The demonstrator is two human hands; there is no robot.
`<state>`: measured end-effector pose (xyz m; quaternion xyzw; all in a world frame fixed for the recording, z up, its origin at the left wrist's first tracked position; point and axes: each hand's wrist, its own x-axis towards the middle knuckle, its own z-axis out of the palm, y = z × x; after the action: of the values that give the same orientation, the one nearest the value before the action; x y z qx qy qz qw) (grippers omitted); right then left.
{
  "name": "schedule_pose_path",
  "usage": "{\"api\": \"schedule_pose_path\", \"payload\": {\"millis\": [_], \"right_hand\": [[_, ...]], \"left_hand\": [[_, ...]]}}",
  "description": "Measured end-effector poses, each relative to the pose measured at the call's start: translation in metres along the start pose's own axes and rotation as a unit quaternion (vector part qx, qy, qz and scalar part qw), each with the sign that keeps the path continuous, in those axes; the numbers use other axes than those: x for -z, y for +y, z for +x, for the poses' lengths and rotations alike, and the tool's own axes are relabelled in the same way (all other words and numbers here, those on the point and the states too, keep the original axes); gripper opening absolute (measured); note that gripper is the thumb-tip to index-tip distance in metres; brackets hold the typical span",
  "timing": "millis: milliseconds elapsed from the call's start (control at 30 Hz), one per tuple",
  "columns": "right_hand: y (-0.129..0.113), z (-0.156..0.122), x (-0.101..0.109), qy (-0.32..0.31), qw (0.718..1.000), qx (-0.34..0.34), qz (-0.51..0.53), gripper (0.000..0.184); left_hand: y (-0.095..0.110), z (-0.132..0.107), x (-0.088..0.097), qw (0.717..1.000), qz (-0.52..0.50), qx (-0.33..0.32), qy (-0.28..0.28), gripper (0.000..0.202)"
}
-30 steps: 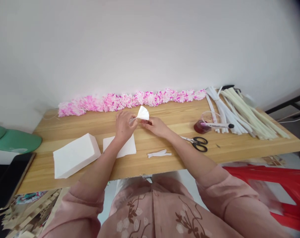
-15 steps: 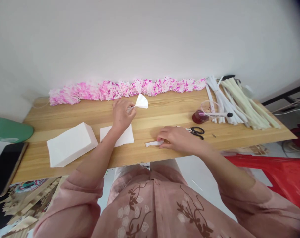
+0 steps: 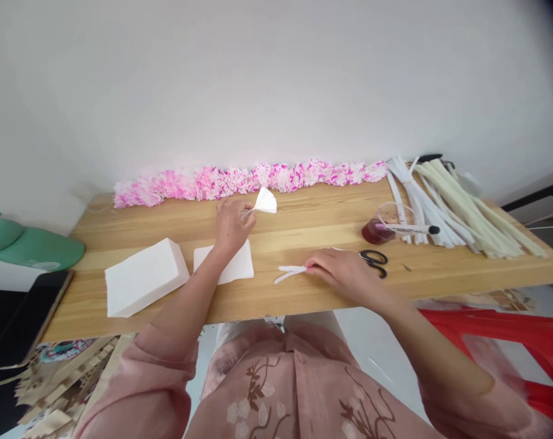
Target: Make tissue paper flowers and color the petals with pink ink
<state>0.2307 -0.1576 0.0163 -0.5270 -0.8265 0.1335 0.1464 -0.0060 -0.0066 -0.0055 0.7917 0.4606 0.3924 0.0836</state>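
Pinched in my left hand (image 3: 234, 224) is a gathered white tissue paper (image 3: 266, 200), its free end fanned out to the right. Below that hand and forearm lies a flat white paper sheet (image 3: 238, 266), partly covered by the arm. My right hand (image 3: 338, 271) is closed on white strips (image 3: 291, 272) whose loose ends spread apart to the left, just above the wood. Right behind this hand, scissors with black handles (image 3: 374, 262) rest on the table, their blades mostly hidden.
Pink and white paper flowers (image 3: 253, 178) line the wall. A white paper stack (image 3: 143, 277), a phone (image 3: 29, 317) and a green cap (image 3: 33, 244) are on the left. To the right stand a cup of dark red liquid (image 3: 377, 231) with a pen (image 3: 408, 228) across it, and bundled strips (image 3: 468, 210).
My right fingers have closed on the strips, and their ends now show as two separate tails. My left hand keeps the gathered tissue. The whole view has shifted slightly.
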Motion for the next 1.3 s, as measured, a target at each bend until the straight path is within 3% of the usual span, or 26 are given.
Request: {"api": "schedule_pose_path", "payload": {"millis": [167,300,400,500,700,833,967,1133,1300], "right_hand": [[0.006,0.014,0.012,0.021,0.998,-0.046,0.041,0.020],[0.018,0.026,-0.003,0.001,0.997,-0.071,0.042,0.017],[0.026,0.029,-0.016,-0.009,0.997,-0.062,0.035,0.018],[0.027,0.029,-0.015,0.025,0.999,-0.024,0.031,0.021],[0.009,0.040,0.012,0.073,0.990,-0.033,0.113,0.019],[-0.011,0.064,0.014,0.083,0.971,-0.040,0.221,0.016],[-0.023,0.089,0.000,0.070,0.922,-0.072,0.374,0.019],[-0.028,0.110,-0.016,0.049,0.813,-0.122,0.567,0.028],[-0.028,0.121,-0.022,0.026,0.743,-0.147,0.653,0.035]], "left_hand": [[0.000,0.001,0.002,1.000,-0.006,0.005,0.006,0.003],[-0.001,0.002,0.003,1.000,-0.010,0.008,0.009,0.002],[-0.001,0.002,0.004,1.000,-0.011,0.012,0.010,0.003],[0.000,0.003,0.004,1.000,-0.009,0.014,0.008,0.003],[0.007,0.001,0.006,1.000,0.008,-0.023,0.017,0.004],[0.013,-0.001,0.009,0.996,0.018,-0.061,0.057,0.005],[0.016,-0.001,0.013,0.993,0.028,-0.092,0.069,0.007],[0.015,-0.002,0.013,0.991,0.024,-0.107,0.081,0.008],[0.014,-0.002,0.011,0.989,0.036,-0.115,0.087,0.010]]}}
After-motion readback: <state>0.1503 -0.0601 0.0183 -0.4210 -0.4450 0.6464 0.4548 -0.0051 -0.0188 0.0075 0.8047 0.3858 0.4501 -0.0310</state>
